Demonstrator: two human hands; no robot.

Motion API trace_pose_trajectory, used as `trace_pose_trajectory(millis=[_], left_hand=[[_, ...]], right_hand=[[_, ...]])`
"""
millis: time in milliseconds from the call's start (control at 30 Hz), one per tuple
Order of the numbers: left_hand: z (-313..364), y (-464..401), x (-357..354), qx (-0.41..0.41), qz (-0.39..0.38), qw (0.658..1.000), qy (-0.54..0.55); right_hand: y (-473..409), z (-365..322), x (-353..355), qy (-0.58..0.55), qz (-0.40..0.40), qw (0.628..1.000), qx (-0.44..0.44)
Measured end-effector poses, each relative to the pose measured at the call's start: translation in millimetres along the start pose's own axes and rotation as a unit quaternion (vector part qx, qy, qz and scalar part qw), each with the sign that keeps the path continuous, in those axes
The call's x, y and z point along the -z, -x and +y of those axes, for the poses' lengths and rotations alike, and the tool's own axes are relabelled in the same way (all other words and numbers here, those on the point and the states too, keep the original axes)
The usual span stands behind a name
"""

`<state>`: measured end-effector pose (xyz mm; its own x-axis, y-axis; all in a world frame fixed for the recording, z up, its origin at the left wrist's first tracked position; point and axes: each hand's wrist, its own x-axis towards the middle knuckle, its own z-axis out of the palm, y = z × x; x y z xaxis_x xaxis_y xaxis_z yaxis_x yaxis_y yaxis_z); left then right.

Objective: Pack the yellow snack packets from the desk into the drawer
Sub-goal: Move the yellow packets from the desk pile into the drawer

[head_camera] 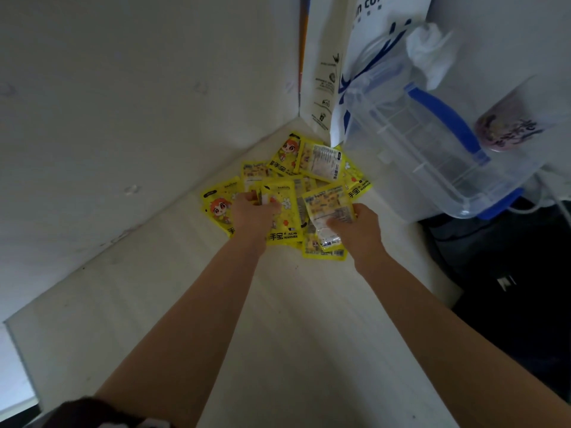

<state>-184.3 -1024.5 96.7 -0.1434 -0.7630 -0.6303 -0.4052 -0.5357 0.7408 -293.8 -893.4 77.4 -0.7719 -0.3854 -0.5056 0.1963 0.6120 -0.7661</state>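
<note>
A: Worktop — pale, boxed in by white walls on the far and left sides that meet in a corner. Its near-left edge runs back along the wall; its right edge drops to a dark area.

B: Room to move?

A: Bare surface from the pile back toward the person, both forearms lying over it. Right of the pile it is tight — a clear plastic box with blue handle and latches sits just beside the packets.

B: Anything in the box?

A: A white rack-like insert shows through the wall; more I cannot tell. Behind it stands a white paper bag with blue print, contents hidden.

B: The packets?

A: Yellow packets heaped loosely in the corner, overlapping, some face up with a cartoon figure, some label side up.

B: Hands?

A: Left hand rests on the left of the heap, fingers curled round a packet near the top. Right hand — fingers and thumb pinch a label-side-up packet at the heap's near-right edge.

B: Drawer?

A: Not in view.
</note>
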Motion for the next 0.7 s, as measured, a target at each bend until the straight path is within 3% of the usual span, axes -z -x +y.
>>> trace_pose_trajectory(millis=[367,700], left_hand=[[-30,39,41,0.005,0.002,0.999,0.048],[-81,114,68,0.008,-0.005,0.998,0.062]], right_hand=[[25,7,27,-0.015,-0.016,1.0,0.014],[102,45,72,-0.025,-0.016,0.999,0.035]])
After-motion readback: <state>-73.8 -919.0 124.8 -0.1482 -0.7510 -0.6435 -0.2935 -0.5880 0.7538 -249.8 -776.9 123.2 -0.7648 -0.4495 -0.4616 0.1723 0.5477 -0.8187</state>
